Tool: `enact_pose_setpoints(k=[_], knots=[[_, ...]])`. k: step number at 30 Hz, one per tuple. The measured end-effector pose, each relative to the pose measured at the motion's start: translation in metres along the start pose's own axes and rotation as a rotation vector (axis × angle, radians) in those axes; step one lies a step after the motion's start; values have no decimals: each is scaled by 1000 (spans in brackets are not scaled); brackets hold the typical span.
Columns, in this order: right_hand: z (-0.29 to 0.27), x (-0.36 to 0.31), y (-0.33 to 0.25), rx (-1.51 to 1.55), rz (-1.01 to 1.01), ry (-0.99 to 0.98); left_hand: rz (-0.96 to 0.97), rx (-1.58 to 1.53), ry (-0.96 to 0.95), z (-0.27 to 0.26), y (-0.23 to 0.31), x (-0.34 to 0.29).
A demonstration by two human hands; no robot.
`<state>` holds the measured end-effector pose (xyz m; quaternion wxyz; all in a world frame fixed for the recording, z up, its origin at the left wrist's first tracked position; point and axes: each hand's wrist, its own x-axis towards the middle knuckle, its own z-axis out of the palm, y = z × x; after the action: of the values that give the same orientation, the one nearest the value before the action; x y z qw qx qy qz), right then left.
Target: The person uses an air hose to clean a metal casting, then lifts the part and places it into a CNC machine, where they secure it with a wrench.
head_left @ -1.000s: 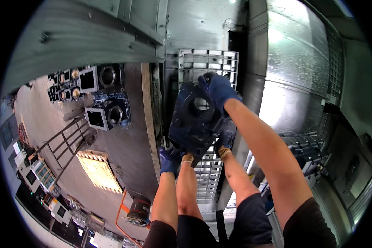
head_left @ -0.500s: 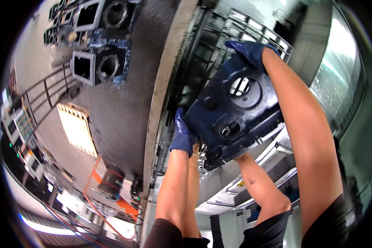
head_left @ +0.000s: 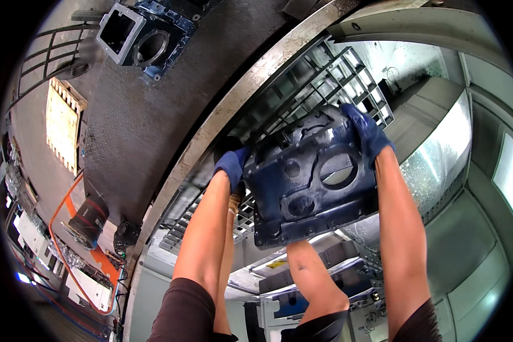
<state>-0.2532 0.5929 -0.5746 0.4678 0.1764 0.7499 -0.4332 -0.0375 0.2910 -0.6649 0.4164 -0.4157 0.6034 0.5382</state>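
Observation:
A large dark blue metal casting (head_left: 330, 202), shaped like a housing with round holes and a flanged edge, hangs tilted between my two gloved hands. My left hand (head_left: 232, 167) grips its left edge, fingers mostly hidden behind it. My right hand (head_left: 366, 134) is wrapped over its upper right corner. Beneath and behind the casting lies a barred metal grate (head_left: 347, 71). Two more bare limbs show behind the casting, one near my left forearm (head_left: 202, 239) and a bent one (head_left: 313, 273) below it; whose they are I cannot tell.
A metal ledge (head_left: 211, 128) runs between the grate and a dark plate surface (head_left: 148, 125). Another blue casting (head_left: 174, 37) with a square frame stands on that plate. At left are a wooden pallet (head_left: 61, 122), a railing and an orange hose (head_left: 52, 231). Metal cabin walls (head_left: 467, 239) stand at right.
The view has turned and shifted, so fewer castings show at upper left. The casting has tipped, showing more of its upper side. Both hands keep hold of it.

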Motion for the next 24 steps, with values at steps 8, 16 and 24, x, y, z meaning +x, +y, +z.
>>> enact_pose_setpoints(k=[8, 16, 24], knots=[[-14, -57, 6, 154, -50, -59, 61, 159, 208, 24, -6, -46], [7, -86, -6, 236, 202, 41, -163, 354, 288, 28, -18, -85], [6, -182, 7, -83, 230, 119, 12, 141, 390, 53, -131, -92]])
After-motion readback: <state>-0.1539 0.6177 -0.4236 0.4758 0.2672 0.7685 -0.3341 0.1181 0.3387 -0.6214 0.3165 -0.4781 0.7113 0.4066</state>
